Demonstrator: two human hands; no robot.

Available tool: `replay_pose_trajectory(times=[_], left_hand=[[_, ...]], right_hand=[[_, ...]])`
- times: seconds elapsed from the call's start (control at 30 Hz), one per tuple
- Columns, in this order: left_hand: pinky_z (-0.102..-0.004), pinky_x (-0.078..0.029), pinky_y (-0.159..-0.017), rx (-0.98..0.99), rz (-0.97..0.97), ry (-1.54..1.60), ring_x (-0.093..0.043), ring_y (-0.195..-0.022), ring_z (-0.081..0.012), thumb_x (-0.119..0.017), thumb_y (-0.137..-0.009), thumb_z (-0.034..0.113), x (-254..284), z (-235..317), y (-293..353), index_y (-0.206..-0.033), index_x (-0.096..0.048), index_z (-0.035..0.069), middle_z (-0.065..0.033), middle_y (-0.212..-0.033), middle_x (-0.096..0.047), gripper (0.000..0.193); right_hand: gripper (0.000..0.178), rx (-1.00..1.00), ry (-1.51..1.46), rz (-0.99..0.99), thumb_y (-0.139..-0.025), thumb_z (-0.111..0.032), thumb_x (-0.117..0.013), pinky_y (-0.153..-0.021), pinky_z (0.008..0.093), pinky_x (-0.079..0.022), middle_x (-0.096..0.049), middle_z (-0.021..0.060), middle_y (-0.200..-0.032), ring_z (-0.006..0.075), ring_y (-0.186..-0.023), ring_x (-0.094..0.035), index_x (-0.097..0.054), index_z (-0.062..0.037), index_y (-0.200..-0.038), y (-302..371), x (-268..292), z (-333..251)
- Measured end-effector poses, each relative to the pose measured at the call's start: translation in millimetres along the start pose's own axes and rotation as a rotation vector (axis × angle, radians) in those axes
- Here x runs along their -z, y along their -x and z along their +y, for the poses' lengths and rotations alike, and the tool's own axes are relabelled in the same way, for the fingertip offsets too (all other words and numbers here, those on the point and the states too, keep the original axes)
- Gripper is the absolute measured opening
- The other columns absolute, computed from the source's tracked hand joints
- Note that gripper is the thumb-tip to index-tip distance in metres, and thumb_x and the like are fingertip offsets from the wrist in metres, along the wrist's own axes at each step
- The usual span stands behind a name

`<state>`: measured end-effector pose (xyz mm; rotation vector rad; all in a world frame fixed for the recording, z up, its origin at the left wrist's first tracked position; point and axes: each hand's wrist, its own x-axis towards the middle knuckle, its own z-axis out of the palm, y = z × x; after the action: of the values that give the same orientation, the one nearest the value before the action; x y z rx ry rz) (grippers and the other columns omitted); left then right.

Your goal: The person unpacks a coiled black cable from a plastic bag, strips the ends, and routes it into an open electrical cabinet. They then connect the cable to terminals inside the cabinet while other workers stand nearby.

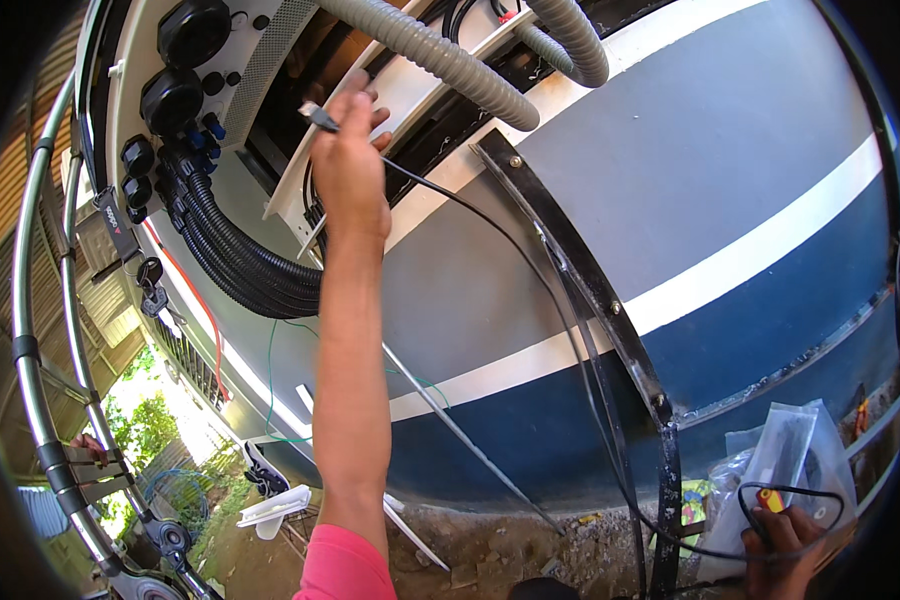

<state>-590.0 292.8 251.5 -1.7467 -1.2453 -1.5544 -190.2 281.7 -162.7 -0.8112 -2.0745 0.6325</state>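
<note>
Black, slim cable (452, 193) ends in a silver-tipped plug (320, 117) pointing upper left, gripped by fingers of the left hand (350, 165); lower right, the right hand (785, 545) grips a yellow-red piece (769, 500).

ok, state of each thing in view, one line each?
Left hand, raised, holding plug
Plug, unplugged
Black cable, slack, looped at right hand
Right hand, gripping yellow-and-red piece
Grey hose, curved
Black corrugated hoses, bundled, bent
Keys, hanging
Clear bag, behind right hand, contents unclear
Ladder, standing
</note>
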Motion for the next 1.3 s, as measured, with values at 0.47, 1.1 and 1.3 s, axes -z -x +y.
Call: replay_pose_trajectory(times=[0.47, 1.1, 1.3], left_hand=[[-0.053, -0.032, -0.124, -0.201, 0.026, -0.557, -0.044, -0.141, -0.046, -0.055, -0.112, 0.034, -30.3, -48.6, 32.5, -0.153, -0.057, -0.008, -0.0284, -0.148, -0.051, 0.058], [-0.0529, -0.03, -0.125, -0.212, -0.019, -0.541, -0.041, -0.145, -0.0462, -0.054, -0.112, 0.031, -27.0, -44.1, 36.5, -0.152, -0.055, -0.01, -0.0279, -0.152, -0.049, 0.058], [-0.0523, -0.031, -0.126, -0.216, -0.034, -0.537, -0.041, -0.147, -0.0454, -0.055, -0.112, 0.031, -26.1, -45.6, 36.5, -0.155, -0.053, -0.009, -0.0269, -0.153, -0.049, 0.059]], right_hand=[[0.032, 0.004, -0.145, -0.044, -0.096, 0.004, -0.071, -0.091, 0.0459, -0.061, -0.079, 0.0221, -0.12, 0.0407, -0.11, -0.077, -0.076, -0.0002, -0.127, -2.3, -9.5, 18.1], [0.026, -0.019, -0.148, -0.048, -0.099, 0.001, -0.071, -0.086, 0.0443, -0.061, -0.079, 0.022, -0.119, 0.0398, -0.108, -0.078, -0.076, -0.0008, -0.124, 2.6, -1.2, 11.0], [0.027, -0.011, -0.124, -0.041, -0.099, -0.001, -0.072, -0.084, 0.0442, -0.061, -0.08, 0.0201, -0.12, 0.0386, -0.108, -0.078, -0.076, -0.0017, -0.125, 3.2, -1.9, 10.4]])
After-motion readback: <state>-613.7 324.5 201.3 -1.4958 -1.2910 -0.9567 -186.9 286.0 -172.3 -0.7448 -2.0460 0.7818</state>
